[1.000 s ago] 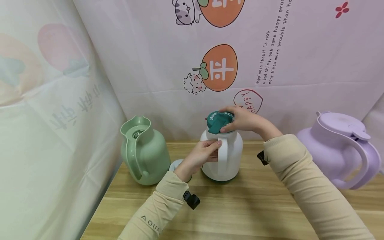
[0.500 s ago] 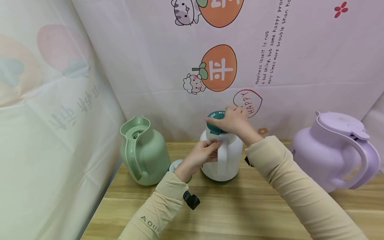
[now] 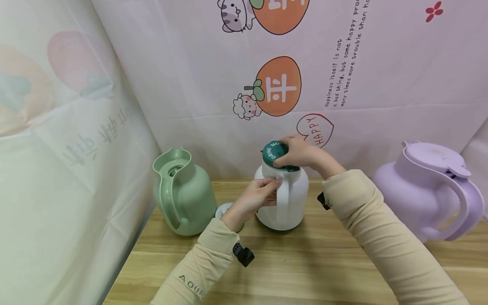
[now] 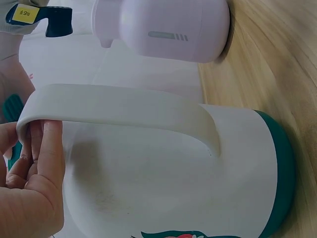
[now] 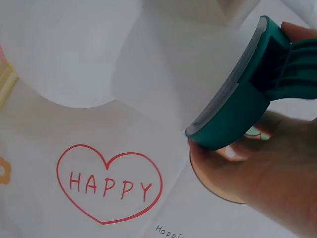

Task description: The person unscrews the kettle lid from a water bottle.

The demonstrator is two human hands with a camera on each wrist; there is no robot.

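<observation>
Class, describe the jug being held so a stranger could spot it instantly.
On the wooden table, between the green jug and the lilac jug, stands a white thermos jug. The left hand grips its handle. Of the three, only it has a teal lid.

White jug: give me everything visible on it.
The white jug is rounded, smooth and matt, apparently plastic, with a curved white handle, a green base band and a partly visible coloured print on its side. A green lid with white lettering sits on top; whether it is tight cannot be told. It stands upright on the wood-grain table, handle facing the head camera. The left hand grips the handle near its top; the right hand grips the lid.
</observation>
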